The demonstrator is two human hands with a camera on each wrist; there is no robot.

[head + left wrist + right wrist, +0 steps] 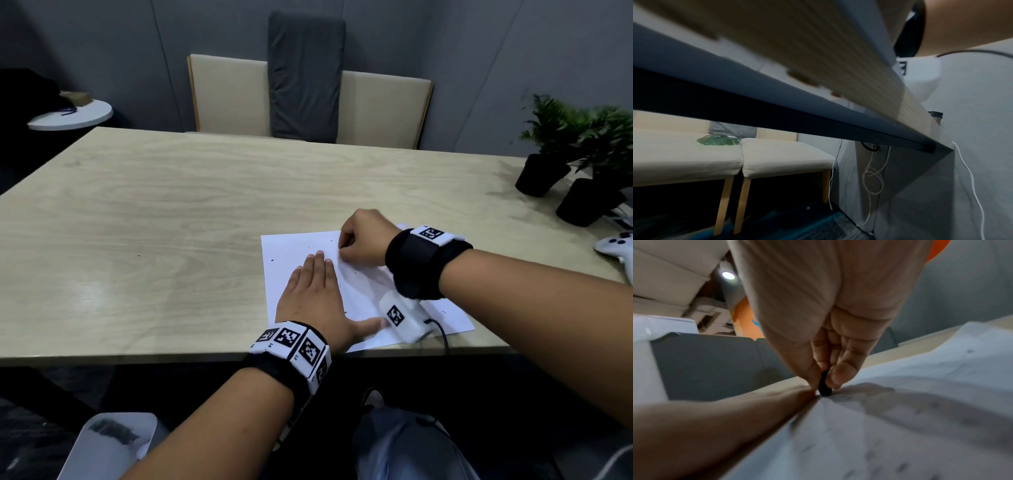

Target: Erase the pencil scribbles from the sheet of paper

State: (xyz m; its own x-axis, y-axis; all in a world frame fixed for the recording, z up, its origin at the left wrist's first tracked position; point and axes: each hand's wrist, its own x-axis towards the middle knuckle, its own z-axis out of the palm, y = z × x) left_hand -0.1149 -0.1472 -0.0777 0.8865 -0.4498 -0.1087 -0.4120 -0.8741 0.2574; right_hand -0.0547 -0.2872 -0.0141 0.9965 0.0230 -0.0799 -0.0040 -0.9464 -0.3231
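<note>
A white sheet of paper [294, 250] lies near the front edge of the wooden table [154, 212], dotted with small dark crumbs. My left hand [317, 294] lies flat on the sheet with straight fingers, pressing it down. Just beyond its fingertips, my right hand [363, 240] is curled. In the right wrist view, its thumb and fingers [840, 374] pinch a small black eraser [824, 384] with its tip on the paper [900, 426]. The scribbles under the hands are hidden. The left wrist view looks under the table edge [818, 126].
Two potted plants [579, 154] stand at the table's right edge, with a white game controller [616, 246] in front of them. Cream chairs [383, 106] with a grey cushion [305, 75] face the far side. A small round white table [72, 114] stands at far left.
</note>
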